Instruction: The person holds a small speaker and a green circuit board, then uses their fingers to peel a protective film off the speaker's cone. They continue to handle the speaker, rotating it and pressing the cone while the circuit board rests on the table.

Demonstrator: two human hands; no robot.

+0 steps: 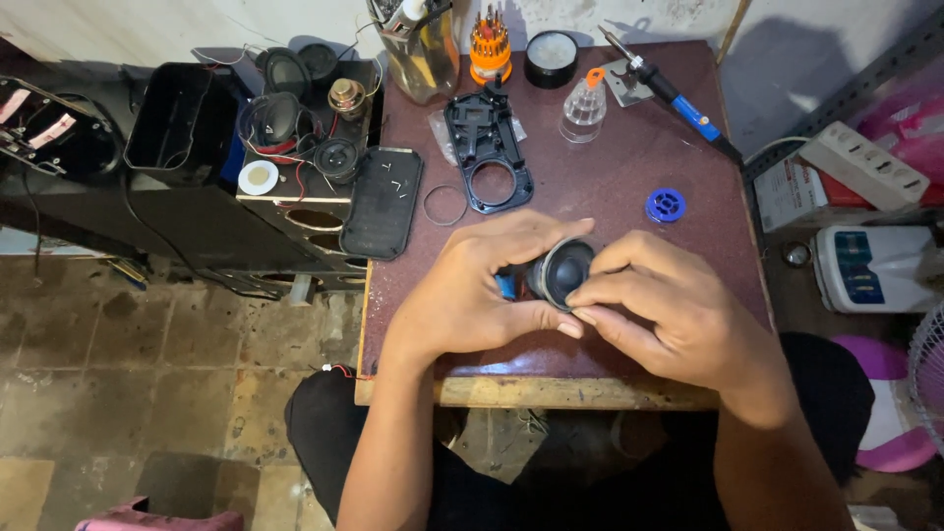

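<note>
Item held: small round black speaker driver with a dark cone and metal rim point(562, 270), raised just above the near half of the dark maroon wooden tabletop point(629, 167), between both hands. A small blue part point(504, 286) shows against its left side; what it is cannot be told.

Left hand point(472, 290): curled closed around the driver's left side and back, thumb under the rim, fingers arched over the top.

Right hand point(664, 305): closed on the driver's right rim, fingertips pinching the edge, thumb beneath.

Risks, as judged: fingertips lie close to the soft cone, so a hard press could dent it; the grip is at the rim only, so a slip would drop the driver onto the table or past its near edge.

Containers and contents:
- clear glass jar point(421, 54), far edge, holding tools whose kind is unclear
- orange round screwdriver stand point(490, 49) with bits standing upright in it
- black round tin with a pale lid point(551, 57); contents hidden
- small clear plastic bottle with an orange cap point(585, 108); looks nearly empty
- black rectangular tray point(382, 202) hanging over the left table edge, a few small screws lying in it
- open black plastic box point(172, 123) to the left; interior too dark to tell

Loose on the table: black plastic frame with a round opening point(489, 147), thin metal ring point(445, 206), blue-handled soldering iron point(678, 98), blue solder spool point(666, 205)
</note>
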